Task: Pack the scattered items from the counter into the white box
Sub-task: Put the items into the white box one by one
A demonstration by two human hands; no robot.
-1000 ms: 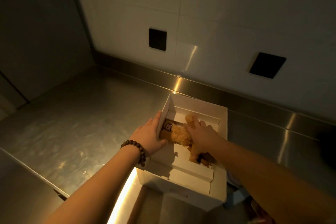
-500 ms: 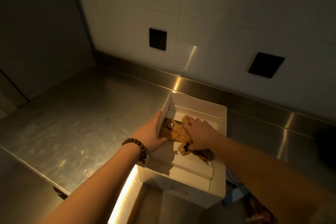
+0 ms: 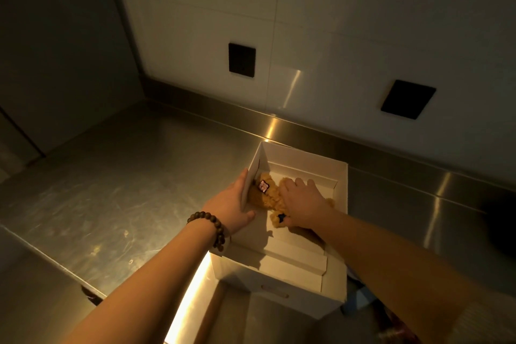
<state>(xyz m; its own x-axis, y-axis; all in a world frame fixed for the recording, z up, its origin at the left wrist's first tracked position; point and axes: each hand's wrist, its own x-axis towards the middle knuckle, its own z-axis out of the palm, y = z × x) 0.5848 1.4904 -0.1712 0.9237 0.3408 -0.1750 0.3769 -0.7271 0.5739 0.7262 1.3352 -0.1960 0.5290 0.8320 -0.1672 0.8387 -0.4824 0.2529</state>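
White box [image 3: 342, 220] sits open on the steel surface [image 3: 117, 190], near the front edge, w/ its near right corner hanging past that edge. Inner flaps folded down along the near and far walls.

Left hand [image 3: 231, 204] is on the box's left wall: thumb hooked over the rim inside, fingers flat vs the outer face, so it grips the wall. Dark bead bracelet [image 3: 210, 227] on that wrist.

Right hand [image 3: 303, 202] is inside the box, palm down on a tan plush toy [image 3: 266, 194]. Fingers spread and slightly bent over the fuzz, fingertips toward the far wall; pressing it more than gripping, tho whether the thumb curls under it can't be told. Toy lies on the box floor, left half of the box, touching or just beside the left wall. Small pink/white patch w/ dark border on its far-left part, a small dark star-ish mark on its near end by the heel of the hand.

Behind: white tiled wall [image 3: 349, 22] w/ two black square plates, one at centre [image 3: 241, 60], one further right [image 3: 408, 99], tilted in this wide view. Steel upstand runs along the wall base. Lighting dim and yellow.
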